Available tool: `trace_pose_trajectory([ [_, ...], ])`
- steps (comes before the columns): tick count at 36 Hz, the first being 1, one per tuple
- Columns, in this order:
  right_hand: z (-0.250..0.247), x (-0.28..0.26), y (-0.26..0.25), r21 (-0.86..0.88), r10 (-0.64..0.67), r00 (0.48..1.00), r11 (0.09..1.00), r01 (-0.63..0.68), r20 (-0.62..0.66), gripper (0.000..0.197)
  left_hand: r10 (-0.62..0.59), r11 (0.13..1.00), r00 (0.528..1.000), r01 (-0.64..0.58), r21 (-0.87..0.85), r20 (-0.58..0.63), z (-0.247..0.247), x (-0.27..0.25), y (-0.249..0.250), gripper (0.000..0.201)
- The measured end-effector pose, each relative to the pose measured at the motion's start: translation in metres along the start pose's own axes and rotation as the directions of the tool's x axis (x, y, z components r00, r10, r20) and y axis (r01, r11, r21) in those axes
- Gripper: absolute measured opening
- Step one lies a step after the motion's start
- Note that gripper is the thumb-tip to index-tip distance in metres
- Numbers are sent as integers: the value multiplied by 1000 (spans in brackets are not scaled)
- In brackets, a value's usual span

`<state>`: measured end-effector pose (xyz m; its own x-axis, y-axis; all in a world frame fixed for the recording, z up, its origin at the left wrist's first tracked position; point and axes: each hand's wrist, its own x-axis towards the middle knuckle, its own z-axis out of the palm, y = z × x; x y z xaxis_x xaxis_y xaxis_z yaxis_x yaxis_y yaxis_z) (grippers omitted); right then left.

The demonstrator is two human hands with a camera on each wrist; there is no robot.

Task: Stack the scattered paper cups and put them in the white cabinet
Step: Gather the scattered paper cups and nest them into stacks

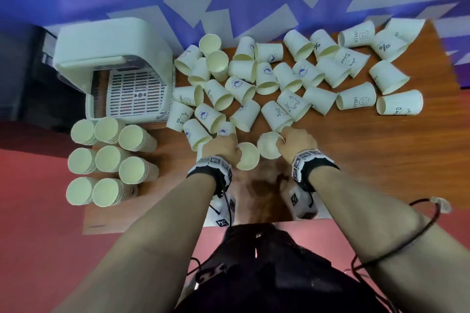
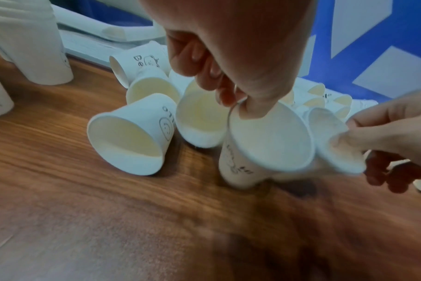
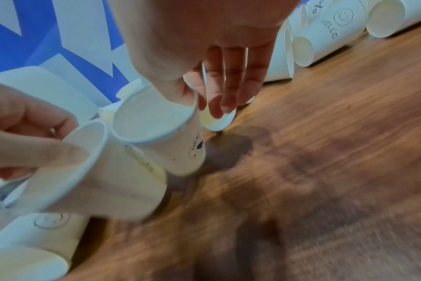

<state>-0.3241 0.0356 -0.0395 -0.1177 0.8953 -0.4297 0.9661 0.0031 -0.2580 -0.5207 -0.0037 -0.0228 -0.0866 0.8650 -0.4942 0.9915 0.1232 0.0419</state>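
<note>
Paper cup [image 2: 267,144] rim pinched by left hand [image 1: 221,148], seemingly thumb inside.

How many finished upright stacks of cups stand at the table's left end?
8 stacks, rims up, in three rows below the white cabinet: three, three, two. None looks hidden.

Even, soft indoor light; no hard glare. Head view sharp at centre, strongly bowed at the edges. Both wrist views show motion blur: table [image 2: 108,218] grain smeared below the fingers [image 2: 231,98], sharper just beyond them. A soft dark shadow [image 3: 226,152] lies under the fingers [image 3: 228,91]. Cups [image 3: 324,34] beyond them read clearer.
</note>
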Motion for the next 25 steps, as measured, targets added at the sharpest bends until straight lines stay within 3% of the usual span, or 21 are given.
trace_pose_trajectory([
  [6,-37,7,-14,45,-125,991,991,127,-52,23,-75,995,997,76,-60,10,-34,-4,-15,25],
  [12,-58,19,-52,75,-158,985,984,163,-66,27,-208,969,977,201,-142,-37,-54,-12,-47,22],
  [16,-55,22,-93,52,-268,960,961,272,-83,28,-319,919,946,293,-263,-60,-57,-32,-82,21],
  [25,-31,5,-209,-16,-464,886,886,464,24,29,-507,789,850,391,-474,-143,-43,-94,-175,28],
])
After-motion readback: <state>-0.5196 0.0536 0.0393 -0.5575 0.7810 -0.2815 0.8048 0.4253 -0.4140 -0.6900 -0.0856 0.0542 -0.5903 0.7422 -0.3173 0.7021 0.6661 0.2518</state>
